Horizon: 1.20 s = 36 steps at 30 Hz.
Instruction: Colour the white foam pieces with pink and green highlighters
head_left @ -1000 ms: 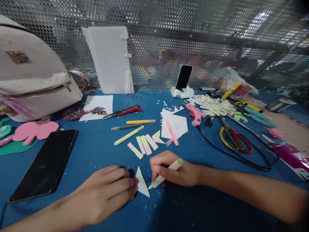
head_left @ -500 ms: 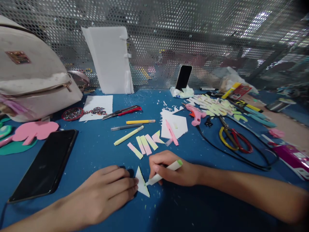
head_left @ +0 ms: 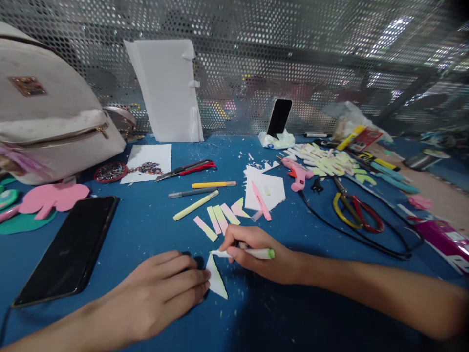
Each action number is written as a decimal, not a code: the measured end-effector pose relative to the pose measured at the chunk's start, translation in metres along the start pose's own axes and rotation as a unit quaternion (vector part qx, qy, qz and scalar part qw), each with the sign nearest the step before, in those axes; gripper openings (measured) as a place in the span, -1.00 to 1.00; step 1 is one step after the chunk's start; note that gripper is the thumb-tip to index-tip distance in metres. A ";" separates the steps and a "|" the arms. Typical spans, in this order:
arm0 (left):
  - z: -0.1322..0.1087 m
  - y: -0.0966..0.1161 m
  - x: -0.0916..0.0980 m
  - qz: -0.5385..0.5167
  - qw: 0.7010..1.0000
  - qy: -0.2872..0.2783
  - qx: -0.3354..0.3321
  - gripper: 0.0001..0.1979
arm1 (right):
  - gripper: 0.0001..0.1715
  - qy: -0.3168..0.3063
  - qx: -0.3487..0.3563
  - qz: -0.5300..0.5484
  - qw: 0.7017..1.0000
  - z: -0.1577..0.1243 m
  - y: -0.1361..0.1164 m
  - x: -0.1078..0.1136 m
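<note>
The left hand [head_left: 161, 288] lies flat on the blue table [head_left: 146, 230], fingers together, its fingertips pressing down the left side of a white triangle [head_left: 217, 279] whose slanting right edge is tinted yellow-green. The right hand [head_left: 252, 249] pinches a green-ended white highlighter [head_left: 261, 253] between thumb and fingers, its tip at the triangle's top corner — the one pointing to the table's far edge.

Just beyond the hands are pink-and-yellow-green strips [head_left: 221, 219], fanned side by side, with a pink highlighter [head_left: 261, 200] lying across a white paper sheet [head_left: 274, 188] to their right. Behind the strips lie a yellow-green pen [head_left: 196, 205], a grey pen [head_left: 192, 192] and an orange pen [head_left: 213, 185], then a red-handled utility knife [head_left: 186, 169].

Toward the table's right edge are a pink glue gun [head_left: 298, 173], red-and-yellow-handled pliers [head_left: 366, 224] and a heap of pale strips [head_left: 330, 159]. On the left side lies a black smartphone [head_left: 68, 249]; a pale backpack [head_left: 54, 112] fills the far left corner — beside a standing white board [head_left: 166, 93] at the far edge.
</note>
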<state>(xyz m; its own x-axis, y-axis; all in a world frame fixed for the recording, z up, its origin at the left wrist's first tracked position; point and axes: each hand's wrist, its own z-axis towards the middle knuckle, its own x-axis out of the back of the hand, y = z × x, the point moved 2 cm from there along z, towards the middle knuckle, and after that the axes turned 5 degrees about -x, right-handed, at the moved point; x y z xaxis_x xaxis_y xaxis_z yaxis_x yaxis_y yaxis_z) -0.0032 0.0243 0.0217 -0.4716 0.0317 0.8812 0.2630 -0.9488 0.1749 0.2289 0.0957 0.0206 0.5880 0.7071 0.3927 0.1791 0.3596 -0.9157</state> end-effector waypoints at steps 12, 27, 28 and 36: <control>0.000 -0.001 -0.001 -0.003 1.000 -0.001 -0.002 -0.77 | -0.69 0.007 -0.036 0.021 0.999 -0.001 0.003 0.001; -0.001 -0.001 -0.001 -0.009 1.000 -0.007 -0.004 -0.77 | -0.50 -0.035 -0.030 0.032 0.998 -0.002 0.005 0.000; -0.002 -0.001 -0.001 -0.008 1.000 -0.006 -0.003 -0.77 | -0.52 -0.014 -0.026 0.016 0.999 -0.002 0.004 0.001; -0.002 -0.002 -0.002 -0.009 1.000 -0.006 0.000 -0.77 | -0.43 -0.014 -0.018 0.011 1.000 -0.003 0.004 0.001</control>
<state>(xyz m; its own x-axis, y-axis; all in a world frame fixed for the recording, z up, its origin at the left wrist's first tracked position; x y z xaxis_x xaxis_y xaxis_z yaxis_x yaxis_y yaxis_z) -0.0042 0.0253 0.0191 -0.4667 0.0526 0.8828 0.2543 -0.9481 0.1909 0.2322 0.0961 0.0174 0.5697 0.7320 0.3737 0.1946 0.3217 -0.9266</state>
